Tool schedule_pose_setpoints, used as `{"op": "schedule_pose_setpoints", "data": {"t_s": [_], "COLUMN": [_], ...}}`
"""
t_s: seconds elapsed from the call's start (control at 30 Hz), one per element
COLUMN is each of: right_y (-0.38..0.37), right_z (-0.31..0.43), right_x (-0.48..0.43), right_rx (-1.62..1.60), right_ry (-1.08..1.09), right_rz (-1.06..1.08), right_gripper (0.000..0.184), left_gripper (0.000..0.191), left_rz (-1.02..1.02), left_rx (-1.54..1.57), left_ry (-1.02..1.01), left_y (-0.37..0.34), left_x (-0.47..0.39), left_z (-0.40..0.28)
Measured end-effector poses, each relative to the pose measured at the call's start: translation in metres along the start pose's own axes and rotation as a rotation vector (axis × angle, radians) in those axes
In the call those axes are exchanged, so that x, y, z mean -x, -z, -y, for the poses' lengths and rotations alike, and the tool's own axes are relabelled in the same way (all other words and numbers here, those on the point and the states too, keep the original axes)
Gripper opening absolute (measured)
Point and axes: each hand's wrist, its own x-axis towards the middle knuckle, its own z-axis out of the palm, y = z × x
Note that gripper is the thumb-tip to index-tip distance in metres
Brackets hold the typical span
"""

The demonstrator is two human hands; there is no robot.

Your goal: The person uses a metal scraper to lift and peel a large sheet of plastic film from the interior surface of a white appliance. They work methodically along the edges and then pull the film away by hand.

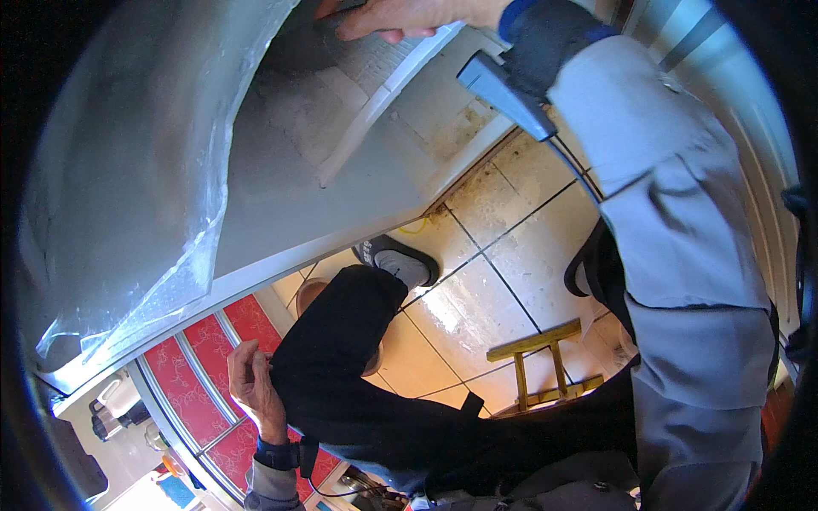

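My right hand (pixel 399 19) reaches up at the top of the picture, over a ridged part inside a white, dirty cabinet-like appliance (pixel 332 185). Its fingertips lie in a dark area, so I cannot tell whether they grip anything. A blue-grey device with a cable (pixel 508 96) is strapped at that wrist. My left hand (pixel 255 386) is at the lower left beside my bent knee, its fingers loosely curled, in front of red patterned cabinet fronts (pixel 172 383). A torn clear plastic sheet (pixel 211 249) hangs along the left of the appliance.
Below is a tiled floor (pixel 473 300) with dark stains by the appliance's base. A small yellowish wooden stool or frame (pixel 537 351) stands close to my legs. A slipper (pixel 431 262) is on my foot. A counter (pixel 121 466) with jars and a blender-like item is at the lower left.
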Motion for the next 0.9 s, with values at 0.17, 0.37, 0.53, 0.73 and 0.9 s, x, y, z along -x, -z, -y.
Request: {"op": "schedule_pose_setpoints", "data": {"t_s": [0.17, 0.37, 0.53, 0.73, 0.9], "right_y": [-0.026, -0.066, -0.061, -0.050, -0.052], "right_z": [-0.008, -0.021, -0.036, -0.035, -0.020], "right_x": [-0.021, -0.056, -0.016, 0.034, 0.044], "right_rx": [0.134, 0.577, 0.704, 0.669, 0.840], "right_ry": [-0.021, 0.273, 0.355, 0.663, 0.197], "right_rz": [0.033, -0.337, -0.285, -0.393, -0.122], "right_gripper": [0.030, 0.029, 0.030, 0.031, 0.045], "left_gripper": [0.014, 0.014, 0.013, 0.012, 0.012], "left_rz": [-0.008, -0.027, -0.033, -0.038, -0.055], "left_rx": [0.022, 0.017, -0.006, -0.001, 0.023], "left_ry": [-0.024, 0.009, -0.008, -0.042, -0.052], "left_y": [-0.005, -0.005, -0.010, -0.012, -0.011], "left_x": [0.003, 0.009, 0.017, 0.017, 0.012], "left_z": [0.004, 0.007, 0.013, 0.009, 0.003]}}
